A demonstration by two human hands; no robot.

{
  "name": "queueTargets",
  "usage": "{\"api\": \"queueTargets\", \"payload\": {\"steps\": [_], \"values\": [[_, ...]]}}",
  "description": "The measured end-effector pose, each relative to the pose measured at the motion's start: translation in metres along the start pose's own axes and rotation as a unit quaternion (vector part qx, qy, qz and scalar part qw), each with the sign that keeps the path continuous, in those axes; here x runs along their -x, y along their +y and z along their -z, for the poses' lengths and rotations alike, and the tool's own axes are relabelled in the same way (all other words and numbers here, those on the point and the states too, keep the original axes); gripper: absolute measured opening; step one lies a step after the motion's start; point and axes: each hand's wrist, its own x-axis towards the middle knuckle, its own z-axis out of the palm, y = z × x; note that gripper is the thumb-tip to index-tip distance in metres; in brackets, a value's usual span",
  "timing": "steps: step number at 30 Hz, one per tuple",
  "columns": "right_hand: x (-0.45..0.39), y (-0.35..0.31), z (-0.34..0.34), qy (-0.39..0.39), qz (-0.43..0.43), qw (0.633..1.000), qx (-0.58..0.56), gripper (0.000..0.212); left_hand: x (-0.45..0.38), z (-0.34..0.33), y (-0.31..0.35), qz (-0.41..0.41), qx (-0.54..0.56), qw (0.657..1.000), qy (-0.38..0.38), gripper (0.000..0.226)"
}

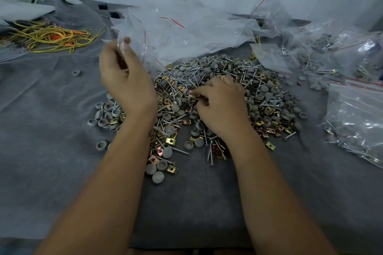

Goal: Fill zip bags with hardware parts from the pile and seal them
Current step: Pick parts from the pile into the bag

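- No text, label, brand, number or sign can be read anywhere in the head view.
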Motion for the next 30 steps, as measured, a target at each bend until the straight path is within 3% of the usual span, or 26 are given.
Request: {"api": "queueTargets", "payload": {"steps": [2, 5, 9, 11, 17, 24, 30], "values": [[0.001, 0.001, -0.002, -0.011, 0.01, 0.999, 0.036, 0.029, 0.0, 0.001, 0.001, -0.075, -0.028, 0.997, 0.007, 0.017], [0.001, 0.0, -0.005, -0.013, 0.026, 0.997, 0.072, 0.028, 0.004, 0.0, -0.006, -0.138, -0.099, 0.982, -0.079, 0.018], [-0.001, -0.001, -0.007, 0.002, 0.027, 0.995, 0.095, 0.024, 0.012, -0.004, -0.016, -0.072, -0.225, 0.932, -0.276, 0.023], [-0.002, -0.001, -0.007, 0.018, 0.012, 0.996, 0.087, 0.023, 0.013, -0.005, -0.021, -0.04, -0.244, 0.914, -0.322, 0.022], [-0.008, 0.002, -0.008, 0.042, -0.031, 0.997, 0.061, 0.019, 0.012, -0.007, -0.024, 0.025, -0.218, 0.923, -0.317, 0.022], [-0.008, 0.002, -0.01, 0.013, -0.047, 0.994, 0.095, 0.039, 0.012, -0.007, -0.023, 0.038, -0.212, 0.922, -0.323, 0.019], [-0.008, 0.002, -0.011, 0.022, -0.062, 0.994, 0.084, 0.029, 0.013, -0.008, -0.026, 0.05, -0.205, 0.923, -0.322, 0.023]]}}
